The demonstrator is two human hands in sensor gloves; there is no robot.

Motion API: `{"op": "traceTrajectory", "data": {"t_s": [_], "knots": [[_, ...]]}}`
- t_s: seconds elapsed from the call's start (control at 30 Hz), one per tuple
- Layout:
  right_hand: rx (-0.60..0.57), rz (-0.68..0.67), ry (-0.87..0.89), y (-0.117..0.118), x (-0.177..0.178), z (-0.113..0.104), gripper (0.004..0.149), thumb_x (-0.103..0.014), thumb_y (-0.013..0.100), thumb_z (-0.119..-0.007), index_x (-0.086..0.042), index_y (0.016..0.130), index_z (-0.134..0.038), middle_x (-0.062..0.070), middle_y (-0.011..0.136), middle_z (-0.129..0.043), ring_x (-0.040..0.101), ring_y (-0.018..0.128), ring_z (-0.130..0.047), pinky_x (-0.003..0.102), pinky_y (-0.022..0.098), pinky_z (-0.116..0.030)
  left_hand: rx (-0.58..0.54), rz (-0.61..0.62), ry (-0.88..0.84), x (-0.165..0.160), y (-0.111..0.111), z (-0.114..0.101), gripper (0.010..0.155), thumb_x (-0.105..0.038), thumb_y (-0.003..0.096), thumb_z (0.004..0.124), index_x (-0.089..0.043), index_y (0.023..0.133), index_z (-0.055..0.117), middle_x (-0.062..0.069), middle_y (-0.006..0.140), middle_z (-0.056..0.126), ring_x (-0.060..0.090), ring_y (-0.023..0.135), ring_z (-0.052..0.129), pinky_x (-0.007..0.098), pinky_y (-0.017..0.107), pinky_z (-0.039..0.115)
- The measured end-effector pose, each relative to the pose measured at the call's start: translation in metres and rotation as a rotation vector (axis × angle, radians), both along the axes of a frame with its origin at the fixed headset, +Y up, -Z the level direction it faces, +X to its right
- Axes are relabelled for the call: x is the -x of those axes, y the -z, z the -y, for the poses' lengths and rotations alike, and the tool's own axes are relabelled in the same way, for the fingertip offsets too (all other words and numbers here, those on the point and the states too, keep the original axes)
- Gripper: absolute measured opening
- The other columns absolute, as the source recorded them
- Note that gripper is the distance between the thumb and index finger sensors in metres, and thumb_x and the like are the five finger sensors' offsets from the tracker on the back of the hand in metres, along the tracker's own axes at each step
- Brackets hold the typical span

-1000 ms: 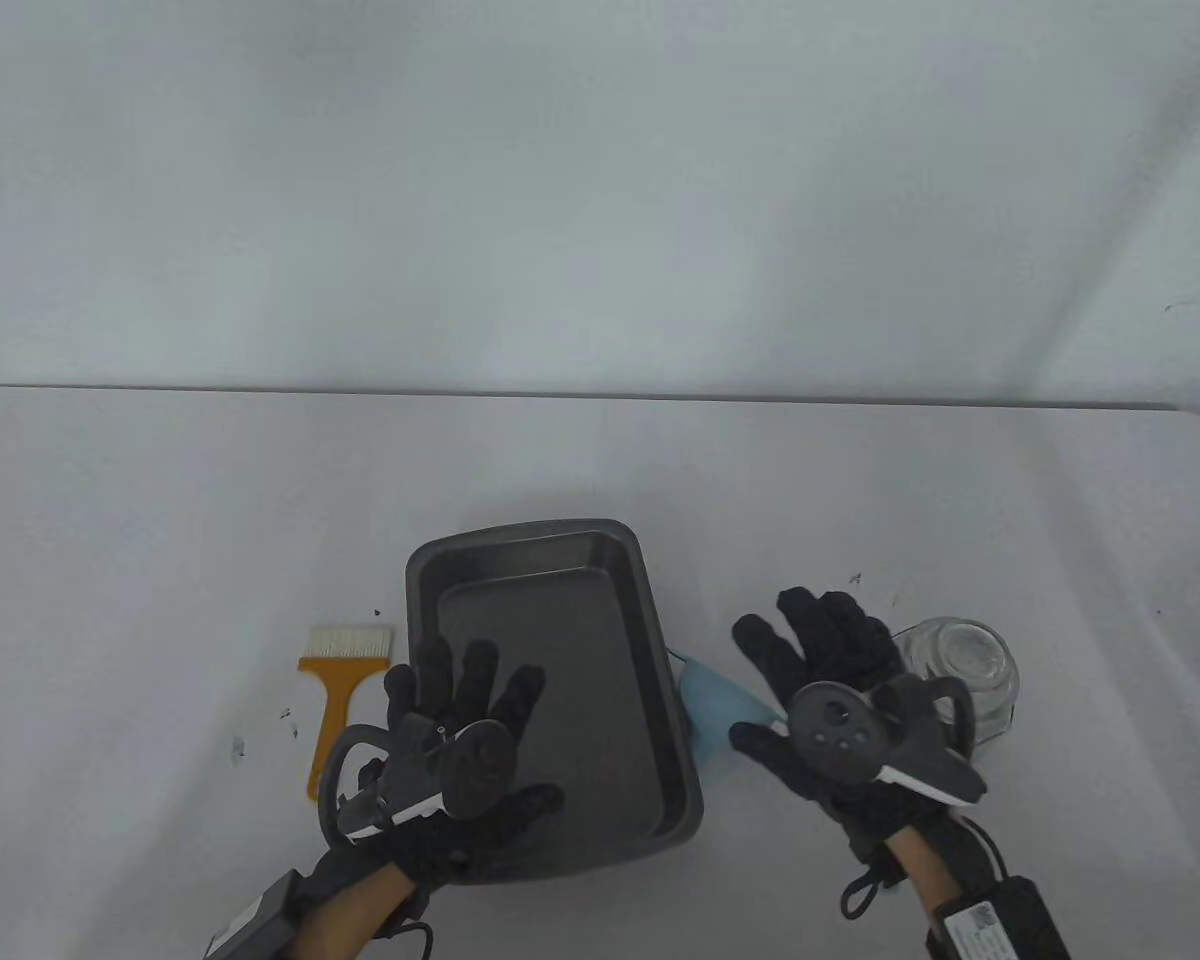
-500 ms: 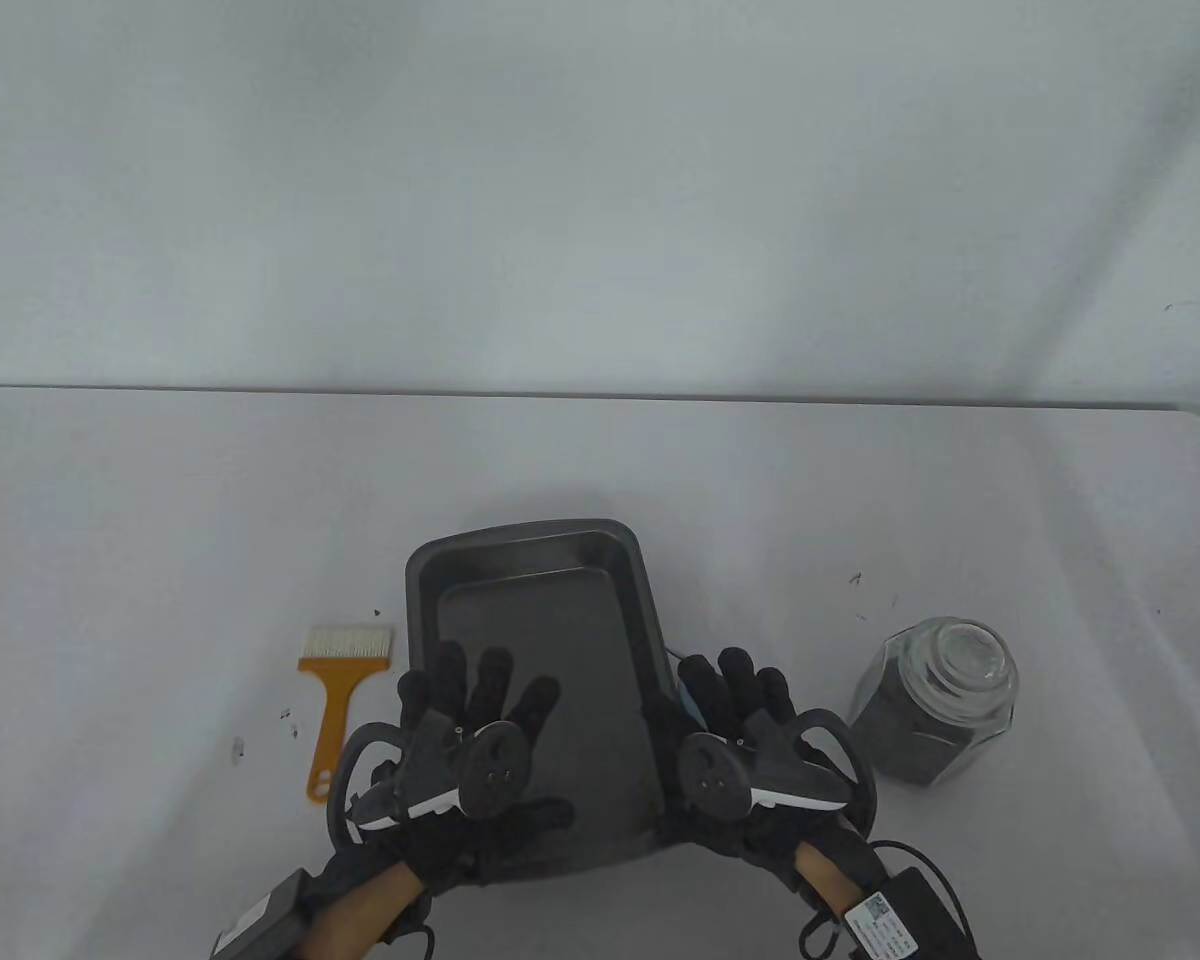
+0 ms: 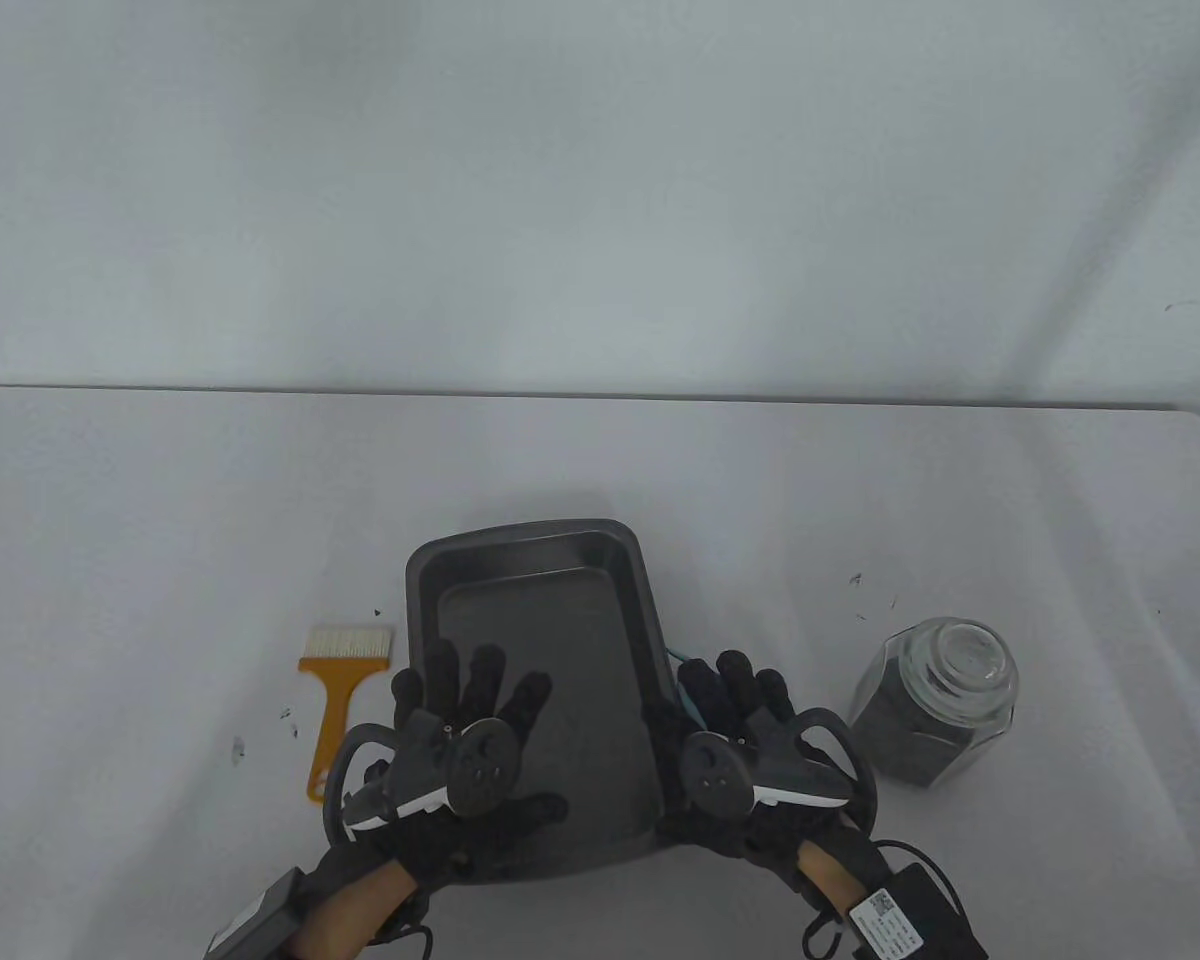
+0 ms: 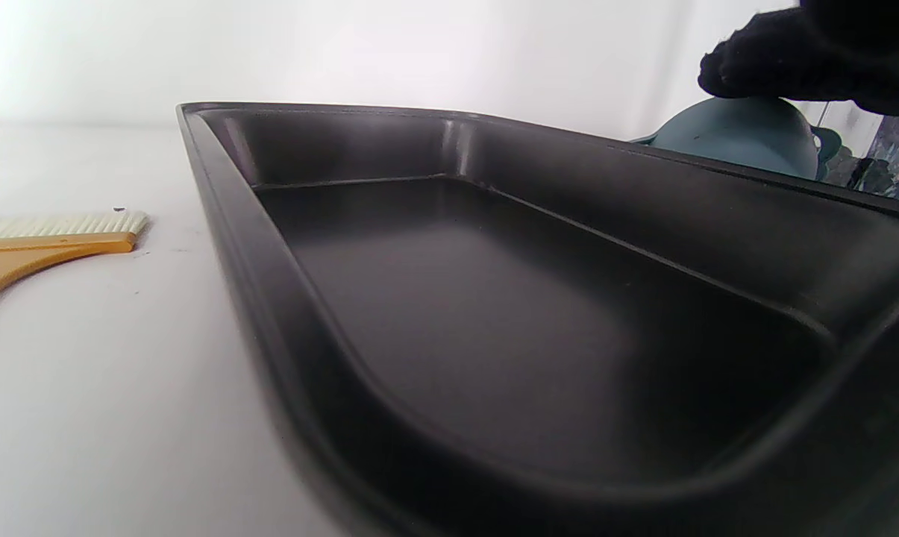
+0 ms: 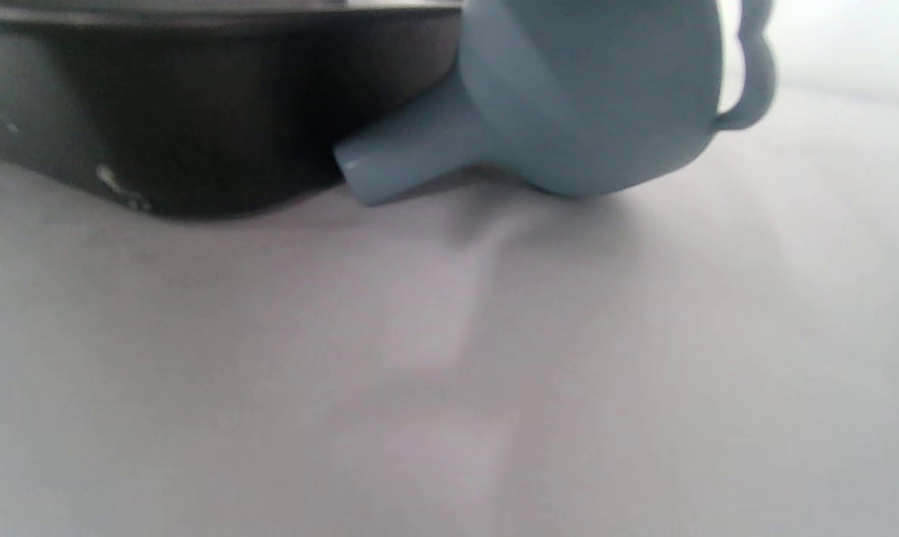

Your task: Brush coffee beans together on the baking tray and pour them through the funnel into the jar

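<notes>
On right wrist pack [image 3: 895,920]: unreadable label.

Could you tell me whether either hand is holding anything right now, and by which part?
Nothing is gripped: the left hand hovers over the baking tray; the right hand's fingertips rest on the funnel.

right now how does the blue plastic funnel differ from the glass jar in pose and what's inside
The blue plastic funnel lies on its side against the dark metal baking tray, spout low by the tray wall; the glass jar stands upright, apart from the tray. The funnel is opaque and its inside is hidden; the jar is clear and holds dark contents. The right hand covers the funnel; nothing touches the jar. Both rest on the white table.
</notes>
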State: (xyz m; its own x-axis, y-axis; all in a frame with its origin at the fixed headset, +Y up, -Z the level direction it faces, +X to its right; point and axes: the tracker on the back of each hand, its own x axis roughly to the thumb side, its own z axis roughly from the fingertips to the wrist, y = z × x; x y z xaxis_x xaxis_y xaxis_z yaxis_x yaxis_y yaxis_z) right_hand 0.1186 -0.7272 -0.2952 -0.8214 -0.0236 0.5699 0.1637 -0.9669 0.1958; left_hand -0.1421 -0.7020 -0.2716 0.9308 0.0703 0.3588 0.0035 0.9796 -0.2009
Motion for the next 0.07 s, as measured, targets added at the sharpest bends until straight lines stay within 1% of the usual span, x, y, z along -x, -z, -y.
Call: {"op": "traceTrajectory", "data": {"t_s": [0.07], "knots": [[0.003,0.0,-0.013,-0.001,-0.0006,0.0008,0.096,-0.076,0.031,-0.059,-0.037,0.096,-0.002,0.019,0.11,-0.001,0.054,0.098,-0.004,0.071,0.068,-0.018,0.005,-0.002,0.002,-0.0002,0.0003,0.0005,0.099,-0.086,0.0392,0.057,-0.035,0.111,0.013,0.017,0.119,0.014,0.06,0.108,0.012,0.074,0.07,0.023]]}}
